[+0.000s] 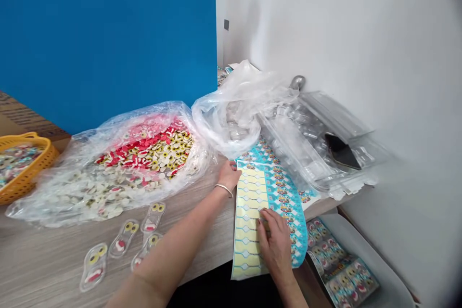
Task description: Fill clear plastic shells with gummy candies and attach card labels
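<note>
A long pale-yellow and turquoise printed paper sheet (250, 231) is lying at lower centre of the frame on a grey wood-grain tabletop (46, 269), the open left hand (228, 176) pressing its top edge and the open right hand (275, 243) resting on its middle, fingers slightly bent.
</note>
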`<state>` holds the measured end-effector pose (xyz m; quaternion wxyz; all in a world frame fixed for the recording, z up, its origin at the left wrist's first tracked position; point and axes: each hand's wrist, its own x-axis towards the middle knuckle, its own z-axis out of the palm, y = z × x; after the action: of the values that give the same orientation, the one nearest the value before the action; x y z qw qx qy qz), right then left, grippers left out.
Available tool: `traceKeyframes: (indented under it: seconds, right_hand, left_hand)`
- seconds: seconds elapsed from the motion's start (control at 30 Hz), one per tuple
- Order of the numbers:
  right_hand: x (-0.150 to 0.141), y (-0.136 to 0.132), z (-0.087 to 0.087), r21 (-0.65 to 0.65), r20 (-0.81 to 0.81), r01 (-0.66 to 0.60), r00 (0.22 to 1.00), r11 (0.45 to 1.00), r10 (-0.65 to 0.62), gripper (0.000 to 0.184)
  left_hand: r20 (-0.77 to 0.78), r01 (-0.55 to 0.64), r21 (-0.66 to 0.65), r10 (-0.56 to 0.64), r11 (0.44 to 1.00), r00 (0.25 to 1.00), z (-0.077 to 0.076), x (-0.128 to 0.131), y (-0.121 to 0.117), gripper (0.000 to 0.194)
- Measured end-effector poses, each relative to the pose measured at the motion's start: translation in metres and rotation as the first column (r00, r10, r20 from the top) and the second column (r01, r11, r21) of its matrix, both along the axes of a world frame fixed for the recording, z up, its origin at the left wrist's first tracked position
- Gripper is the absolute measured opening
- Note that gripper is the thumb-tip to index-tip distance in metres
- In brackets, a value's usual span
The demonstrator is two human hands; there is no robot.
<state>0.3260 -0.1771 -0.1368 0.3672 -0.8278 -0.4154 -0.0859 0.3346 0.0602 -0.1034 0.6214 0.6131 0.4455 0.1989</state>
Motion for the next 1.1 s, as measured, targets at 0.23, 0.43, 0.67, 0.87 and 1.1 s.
traceKeyframes:
  seconds: [0.23, 0.43, 0.67, 0.87, 1.1]
  right_hand:
    - [0.031, 0.050, 0.045, 0.091, -0.164, -0.190, 0.965, 0.978, 0.203, 0.024]
    - [0.051, 0.112, 0.060, 0.131, -0.091, -0.362, 0.923, 0.923, 0.375, 0.020]
    - [0.044, 0.115, 0.052, 0.108, -0.105, -0.465, 0.874, 0.879, 0.475, 0.020]
    - [0.029, 0.118, 0.061, 0.173, -0.242, -0.327, 0.900, 0.929, 0.362, 0.018]
    - [0.032, 0.132, 0.059, 0.454, -0.774, 0.110, 0.541, 0.884, 0.330, 0.023]
  left_hand:
    - [0.115, 0.088, -0.179, -0.068, 0.980, 0.991, 0.013, -0.046, -0.029, 0.022]
    - [0.189, 0.105, -0.080, -0.088, 0.991, 0.978, 0.026, -0.069, -0.041, 0.016]
    - [0.184, 0.131, 0.053, -0.139, 0.990, 0.973, 0.039, -0.089, -0.031, 0.010]
    - [0.219, 0.122, 0.029, -0.125, 0.992, 0.968, 0.035, -0.090, -0.039, 0.019]
    - [0.123, 0.071, 0.071, -0.079, 0.995, 0.989, 0.024, -0.093, -0.042, 0.021]
